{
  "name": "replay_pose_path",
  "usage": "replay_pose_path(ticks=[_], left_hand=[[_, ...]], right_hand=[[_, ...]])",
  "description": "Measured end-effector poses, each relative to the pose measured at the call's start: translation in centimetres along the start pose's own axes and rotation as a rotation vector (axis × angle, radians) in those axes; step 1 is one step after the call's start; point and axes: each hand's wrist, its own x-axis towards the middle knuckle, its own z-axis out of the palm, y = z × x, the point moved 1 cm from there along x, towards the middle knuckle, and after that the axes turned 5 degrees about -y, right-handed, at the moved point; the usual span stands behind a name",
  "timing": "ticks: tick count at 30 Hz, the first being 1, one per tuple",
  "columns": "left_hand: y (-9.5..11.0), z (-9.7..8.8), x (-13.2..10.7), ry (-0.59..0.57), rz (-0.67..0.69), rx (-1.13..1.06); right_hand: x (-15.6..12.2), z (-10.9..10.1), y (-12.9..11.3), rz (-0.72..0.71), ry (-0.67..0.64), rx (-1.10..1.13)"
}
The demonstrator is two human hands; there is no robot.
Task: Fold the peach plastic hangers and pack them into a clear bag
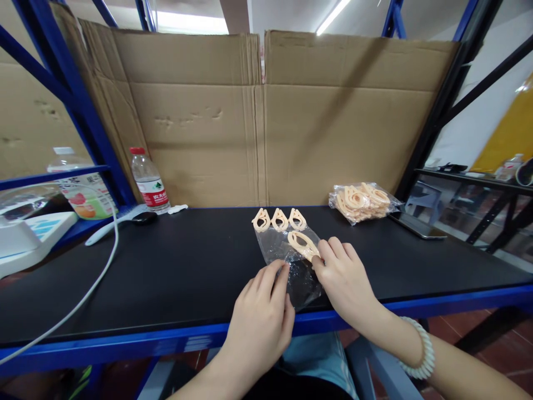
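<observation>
Cream plastic clip point(310, 251), that's what this is about, and it's sitting near the middle of the desk, right by the person's fingers. Going big to small: the biggest thing is the brown cardboard screen point(195, 116) standing across the back, two panels side by side with a narrow seam between them. Next up is the black tabletop point(187, 272) with its blue front edge. Far left there's a big clear jug point(89, 194) with a fruit label, and a bit right of it a red-capped water bottle point(149, 180) leaning against the cardboard. Then the hands: the left hand point(264, 303) has its fingers curled, thumb and forefinger pinching the near part of a see-through bag point(270, 244) lying pretty much flat on the desk. Meanwhile the right hand point(345, 275) is pinching the near end of that clip between thumb and fingers. Honestly can't tell if the clip's inside the plastic or just on top of it. Off to the right, near the cardboard, sits a bulging packet of clips point(360, 201), with a flat dark slab point(418, 226) just beside it. Smallest of the lot are three loose clips point(278, 213), neatly lined up along the far edge of the bag, narrow ends pointing away from the person.
</observation>
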Motion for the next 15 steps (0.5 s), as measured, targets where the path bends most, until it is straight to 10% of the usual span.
replay_pose_path(ticks=[15], left_hand=[[0.0, 0.2, -0.2, 0.000, 0.006, 0.004]], right_hand=[[-3.6, -0.3, -0.1, -0.108, -0.011, 0.432]])
